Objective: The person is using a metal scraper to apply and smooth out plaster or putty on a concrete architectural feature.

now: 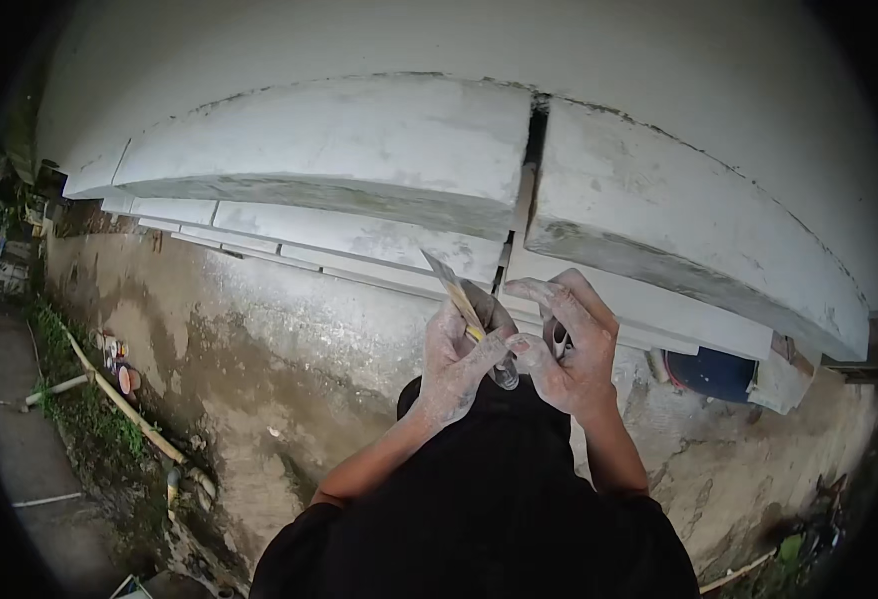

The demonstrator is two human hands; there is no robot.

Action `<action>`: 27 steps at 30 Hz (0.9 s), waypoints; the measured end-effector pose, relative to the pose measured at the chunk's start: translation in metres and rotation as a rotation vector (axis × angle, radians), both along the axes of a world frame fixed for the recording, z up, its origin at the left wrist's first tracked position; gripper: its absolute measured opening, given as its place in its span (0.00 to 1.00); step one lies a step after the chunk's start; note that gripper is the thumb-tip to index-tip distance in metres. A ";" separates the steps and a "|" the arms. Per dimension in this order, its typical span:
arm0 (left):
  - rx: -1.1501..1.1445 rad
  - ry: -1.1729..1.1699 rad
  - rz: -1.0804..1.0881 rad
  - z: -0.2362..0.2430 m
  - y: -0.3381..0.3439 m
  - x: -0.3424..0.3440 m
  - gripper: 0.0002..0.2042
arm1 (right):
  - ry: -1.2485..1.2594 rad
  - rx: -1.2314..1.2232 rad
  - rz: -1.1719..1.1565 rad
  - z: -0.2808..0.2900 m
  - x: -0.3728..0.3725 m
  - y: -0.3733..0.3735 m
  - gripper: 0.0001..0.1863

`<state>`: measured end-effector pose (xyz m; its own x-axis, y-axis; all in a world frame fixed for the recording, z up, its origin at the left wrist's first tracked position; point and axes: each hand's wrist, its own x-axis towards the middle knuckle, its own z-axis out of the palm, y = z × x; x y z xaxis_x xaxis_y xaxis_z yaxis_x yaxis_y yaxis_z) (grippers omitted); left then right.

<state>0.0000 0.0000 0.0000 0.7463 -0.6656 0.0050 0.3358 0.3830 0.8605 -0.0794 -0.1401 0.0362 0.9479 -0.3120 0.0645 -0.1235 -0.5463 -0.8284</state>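
My left hand [449, 364], coated in white dust, is closed around a putty knife [449, 283]. Its flat blade points up and away to the left, and a bit of yellow shows near the thumb. My right hand [579, 349], just as dusty, is curled close beside it, thumb and fingertips near the knife. A small dark, shiny curved piece [559, 337] shows inside the right hand's fingers; its kind is hidden. Both hands are in front of my chest, below a white plastered ledge [359, 130] with a dark vertical gap [534, 150] running through it.
Lower white ledges [359, 235] run across beneath the upper one. Under them stretches a stained, weathered surface [269, 329]. Pipes [129, 399] and green plants lie at the left. A dark blue round object [708, 374] is under the ledge at the right.
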 end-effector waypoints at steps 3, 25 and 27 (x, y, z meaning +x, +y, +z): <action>-0.124 0.132 0.066 0.000 0.015 0.018 0.13 | -0.108 -0.030 0.126 -0.008 0.015 0.013 0.39; 0.577 -0.986 0.436 0.044 -0.012 -0.015 0.44 | -0.372 -0.135 0.238 0.012 -0.031 -0.031 0.34; 0.572 -1.001 0.460 0.047 -0.026 -0.021 0.43 | -0.386 -0.120 0.261 0.020 -0.033 -0.038 0.35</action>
<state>-0.0214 -0.0261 0.0469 0.7461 -0.4377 0.5018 -0.6308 -0.2235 0.7430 -0.1123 -0.1786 0.0560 0.8933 -0.0356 0.4480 0.3345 -0.6130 -0.7158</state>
